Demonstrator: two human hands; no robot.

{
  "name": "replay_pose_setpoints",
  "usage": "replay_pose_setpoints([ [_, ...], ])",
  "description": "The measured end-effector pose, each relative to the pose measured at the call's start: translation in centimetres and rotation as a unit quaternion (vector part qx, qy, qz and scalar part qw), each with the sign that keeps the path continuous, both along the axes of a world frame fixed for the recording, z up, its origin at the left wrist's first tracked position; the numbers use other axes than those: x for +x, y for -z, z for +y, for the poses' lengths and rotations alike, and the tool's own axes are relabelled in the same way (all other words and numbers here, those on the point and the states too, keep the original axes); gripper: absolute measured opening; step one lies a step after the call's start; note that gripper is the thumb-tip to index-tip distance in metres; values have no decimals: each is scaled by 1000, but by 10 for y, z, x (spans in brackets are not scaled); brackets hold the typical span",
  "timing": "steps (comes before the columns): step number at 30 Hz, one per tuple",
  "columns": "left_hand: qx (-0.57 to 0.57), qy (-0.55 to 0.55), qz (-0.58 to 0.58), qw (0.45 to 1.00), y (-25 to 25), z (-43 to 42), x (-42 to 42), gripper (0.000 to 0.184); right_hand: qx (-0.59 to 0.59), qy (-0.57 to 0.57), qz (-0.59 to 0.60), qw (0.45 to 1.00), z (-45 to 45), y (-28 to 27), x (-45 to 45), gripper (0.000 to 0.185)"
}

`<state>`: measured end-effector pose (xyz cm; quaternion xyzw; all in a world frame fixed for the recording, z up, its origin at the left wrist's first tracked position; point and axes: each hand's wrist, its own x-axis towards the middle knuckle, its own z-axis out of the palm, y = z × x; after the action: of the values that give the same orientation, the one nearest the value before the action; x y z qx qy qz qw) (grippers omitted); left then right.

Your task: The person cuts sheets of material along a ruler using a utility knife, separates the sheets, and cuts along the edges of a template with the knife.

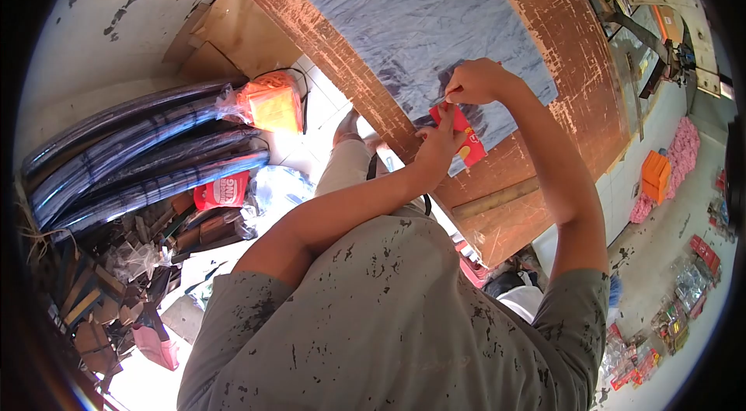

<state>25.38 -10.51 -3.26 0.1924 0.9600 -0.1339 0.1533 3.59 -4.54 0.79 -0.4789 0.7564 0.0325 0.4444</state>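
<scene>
My left hand [440, 142] is closed on a small red and yellow packet [471, 148], gripping it near its upper left side. Just above it, my right hand [480, 81] is bent at the wrist with thumb and fingers pinched together at the packet's top end. Whatever lies between those fingertips is too small to make out. Both hands are over a blue-grey marbled sheet [435, 15] that lies on a worn brown wooden table [579, 46].
Long plastic-wrapped rolls [148, 143] lie at the left, near an orange bag [273, 104] and a red bag [221, 192]. Wood scraps [93, 302] pile up below them. Metal equipment [660, 46] stands at the right, by an orange block [655, 176] and pink fabric [681, 154].
</scene>
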Motion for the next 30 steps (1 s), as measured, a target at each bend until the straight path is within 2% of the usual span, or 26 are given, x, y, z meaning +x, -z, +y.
replay_pose_setpoints([
  [14, 11, 6, 6, 1000, 6, -2, 0, 40, 15, 6, -24, 1000, -2, -1, -4, 27],
  [20, 16, 7, 12, 1000, 8, 0, 1, 40, 3, -4, 9, 1000, -4, 0, 5, 25],
  [23, 9, 7, 19, 1000, 3, -1, 2, 40, 15, -49, 47, 998, -8, -1, 9, 25],
  [26, -10, 24, 29, 999, -4, -6, 1, 38, 22, -42, 46, 998, -7, -2, 8, 25],
  [28, -18, 35, 37, 999, -5, -10, 1, 37, 12, 18, 5, 1000, -2, -7, 5, 25],
  [30, 33, 35, 49, 998, -6, -14, 1, 38, -5, 61, -1, 998, 6, -15, -2, 27],
])
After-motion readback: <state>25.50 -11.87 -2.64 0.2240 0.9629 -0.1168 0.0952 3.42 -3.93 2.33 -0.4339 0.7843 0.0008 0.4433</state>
